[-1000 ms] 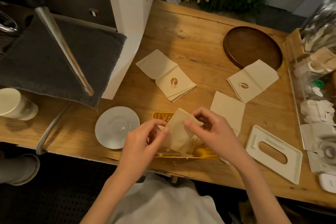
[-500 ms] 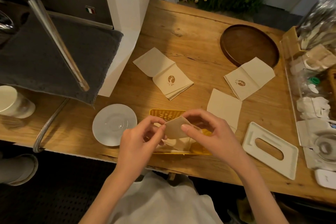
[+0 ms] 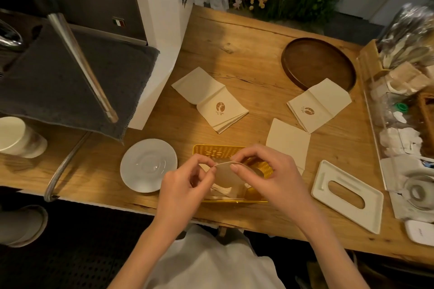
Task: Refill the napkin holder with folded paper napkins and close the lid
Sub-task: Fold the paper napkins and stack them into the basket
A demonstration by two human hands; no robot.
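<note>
Left hand (image 3: 185,185) and right hand (image 3: 270,178) each pinch the upper edge of 1 folded napkin (image 3: 225,175) over the yellow napkin holder (image 3: 211,150), its white lid (image 3: 347,195) lying flat at the holder's 3 o'clock.

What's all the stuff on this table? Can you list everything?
napkin holder: one, yellow, front of table, under the hands
folded napkin: one, cream, held over the holder
lid: one, white, right of the holder
logo napkin stacks: two, cream, mid-table
plain napkin: one, cream, by the right hand
saucer: one, white, left of the holder
round tray: one, dark brown, far side
towel: one, grey, left
cup: one, white, left edge
left hand: pinches the napkin
right hand: pinches the napkin
</note>
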